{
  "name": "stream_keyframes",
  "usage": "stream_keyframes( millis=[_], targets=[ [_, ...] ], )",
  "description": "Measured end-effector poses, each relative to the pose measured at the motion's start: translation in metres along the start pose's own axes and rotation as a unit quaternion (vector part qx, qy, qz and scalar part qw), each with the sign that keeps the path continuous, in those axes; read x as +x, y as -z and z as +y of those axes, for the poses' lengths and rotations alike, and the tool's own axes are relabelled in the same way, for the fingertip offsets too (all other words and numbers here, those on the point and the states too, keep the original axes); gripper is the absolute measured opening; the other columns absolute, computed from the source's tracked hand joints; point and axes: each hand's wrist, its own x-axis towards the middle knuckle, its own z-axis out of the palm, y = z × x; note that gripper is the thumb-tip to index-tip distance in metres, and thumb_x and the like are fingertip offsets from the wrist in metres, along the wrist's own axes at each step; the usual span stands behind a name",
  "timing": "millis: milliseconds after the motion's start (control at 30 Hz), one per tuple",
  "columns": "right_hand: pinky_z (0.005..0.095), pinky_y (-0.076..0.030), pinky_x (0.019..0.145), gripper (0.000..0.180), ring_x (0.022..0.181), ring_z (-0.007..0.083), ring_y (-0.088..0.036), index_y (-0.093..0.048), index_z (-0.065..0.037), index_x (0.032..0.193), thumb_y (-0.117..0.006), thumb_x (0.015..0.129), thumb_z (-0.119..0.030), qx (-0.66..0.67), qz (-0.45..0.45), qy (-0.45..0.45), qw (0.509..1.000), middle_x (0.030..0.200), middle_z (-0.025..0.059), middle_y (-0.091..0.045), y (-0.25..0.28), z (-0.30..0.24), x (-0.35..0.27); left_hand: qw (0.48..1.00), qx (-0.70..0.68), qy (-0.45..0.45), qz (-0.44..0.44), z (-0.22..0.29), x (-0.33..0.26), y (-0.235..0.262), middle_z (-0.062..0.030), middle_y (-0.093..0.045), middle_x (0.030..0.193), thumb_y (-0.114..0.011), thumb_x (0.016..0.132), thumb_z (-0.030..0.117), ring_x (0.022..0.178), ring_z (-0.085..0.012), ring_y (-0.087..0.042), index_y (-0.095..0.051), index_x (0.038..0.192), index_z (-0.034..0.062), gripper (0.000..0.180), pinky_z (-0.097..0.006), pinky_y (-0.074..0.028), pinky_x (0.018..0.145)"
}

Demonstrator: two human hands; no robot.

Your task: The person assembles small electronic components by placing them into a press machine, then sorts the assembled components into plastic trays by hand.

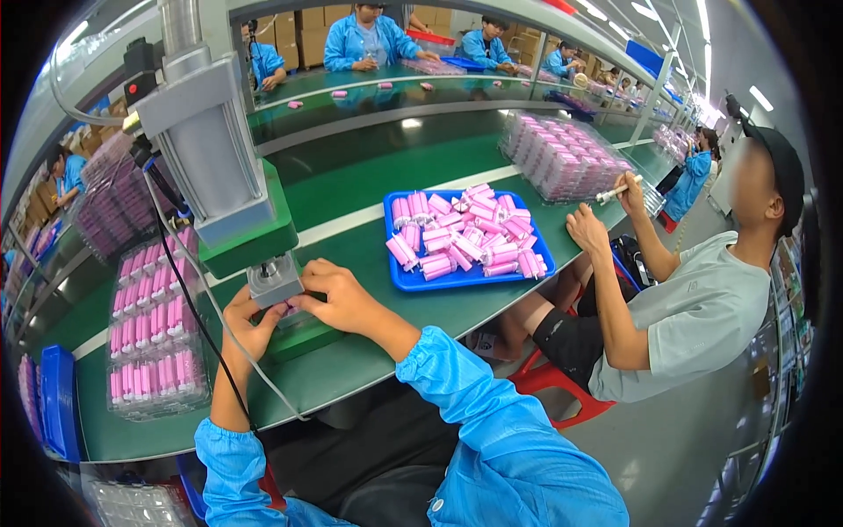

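Both my hands are at the base of a bench press with a grey cylinder [204,132] and a green block [250,230]. Under its square metal head [275,281], my left hand [249,328] pinches from the left and my right hand [338,300] from the right. Between my thumbs and fingertips shows a sliver of a pink part [289,310], mostly hidden by my fingers and the head. Below it sits the green lower base [303,339]. To the right, a blue tray [399,279] holds a heap of pink cylindrical parts with white ends [474,233].
Clear plastic trays with rows of pink parts [154,329] stand left of the press; another stack [566,158] is at the back right. A black cable and a grey hose [237,342] hang by my left wrist. A person [694,325] sits close on the right, holding a whitish rod.
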Motion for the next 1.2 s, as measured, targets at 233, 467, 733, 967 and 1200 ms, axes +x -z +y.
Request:
stream_keyframes(
  millis=[233,467,733,967,1200],
  targets=[
    [0.0382,-0.050,0.072,0.018,0.083,0.0285,-0.061,-0.073,0.002,0.095,-0.078,0.081,-0.009,0.001,0.000,-0.002,1.000,0.088,0.0120,-0.063,-0.003,-0.003,-0.004,1.000,-0.024,-0.003,0.011,0.001,-0.003,0.000,-0.0156,-0.069,0.111,-0.076,0.081,0.005,0.100,-0.0272,-0.068,-0.076,0.101,-0.0014,0.021,-0.033,-0.052,0.086],
    [0.0391,-0.049,0.073,0.024,0.084,0.0294,-0.059,-0.074,0.001,0.104,-0.076,0.083,-0.010,0.021,-0.013,-0.020,0.999,0.087,0.0128,-0.061,-0.007,-0.005,-0.010,0.997,-0.069,-0.017,0.016,-0.009,-0.012,-0.002,-0.0103,-0.065,0.099,-0.077,0.084,0.009,0.084,-0.0189,-0.062,-0.075,0.100,-0.0034,0.020,-0.030,-0.048,0.071],
    [0.0368,-0.051,0.070,0.017,0.078,0.0283,-0.063,-0.072,0.000,0.099,-0.074,0.086,-0.010,0.056,0.047,0.000,0.997,0.085,0.0132,-0.063,-0.012,-0.003,0.001,1.000,0.012,0.002,0.022,-0.007,-0.001,0.004,-0.0089,-0.060,0.085,-0.076,0.086,0.020,0.080,-0.0193,-0.058,-0.075,0.096,-0.0016,0.024,-0.032,-0.045,0.069],
    [0.0316,-0.050,0.065,0.014,0.073,0.0200,-0.065,-0.073,0.000,0.096,-0.074,0.088,-0.011,-0.081,0.184,-0.017,0.979,0.083,0.0100,-0.068,0.039,-0.010,0.007,0.958,0.222,-0.151,0.098,0.008,0.006,0.047,-0.0151,-0.065,0.096,-0.085,0.079,0.026,0.079,-0.0294,-0.061,-0.067,0.112,-0.0007,0.046,-0.039,-0.049,0.071],
    [0.0403,-0.044,0.081,0.044,0.086,0.0269,-0.054,-0.061,0.000,0.127,-0.074,0.089,-0.018,-0.306,0.273,-0.077,0.909,0.089,0.0104,-0.056,0.097,-0.010,-0.003,0.849,0.475,0.158,0.166,-0.035,-0.123,0.249,-0.0175,-0.069,0.091,-0.077,0.085,0.021,0.079,-0.0324,-0.065,-0.072,0.108,-0.0034,0.034,-0.041,-0.051,0.074]
  ],
)
